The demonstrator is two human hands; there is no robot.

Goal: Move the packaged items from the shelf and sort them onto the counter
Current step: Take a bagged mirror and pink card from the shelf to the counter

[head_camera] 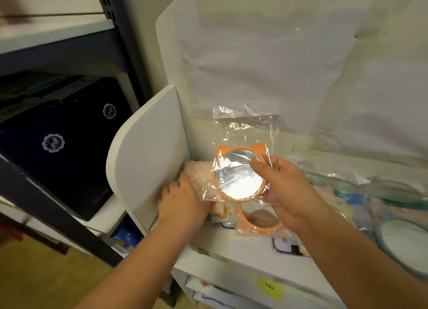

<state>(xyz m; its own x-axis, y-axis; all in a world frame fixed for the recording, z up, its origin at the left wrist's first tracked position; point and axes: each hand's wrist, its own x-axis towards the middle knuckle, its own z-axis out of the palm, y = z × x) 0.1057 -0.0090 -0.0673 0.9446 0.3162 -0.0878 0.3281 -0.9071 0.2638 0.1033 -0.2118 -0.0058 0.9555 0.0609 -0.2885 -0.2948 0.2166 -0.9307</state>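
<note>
My right hand (286, 188) pinches a clear plastic bag holding an orange bear-eared mirror (238, 174), lifted above the white counter surface (231, 255). My left hand (183, 203) rests on a pinkish fabric package (201, 176) in the left corner, by the white side panel (148, 151); its fingers are curled over the package's edge. A second orange mirror (259, 220) in a bag lies flat under the held one. A grey-blue mirror (403, 241) lies at the right edge.
Several more bagged items (361, 193) are piled along the right of the surface. Dark boxes with white emblems (60, 135) fill a metal rack at the left. White drawers with a yellow label (268, 288) sit below.
</note>
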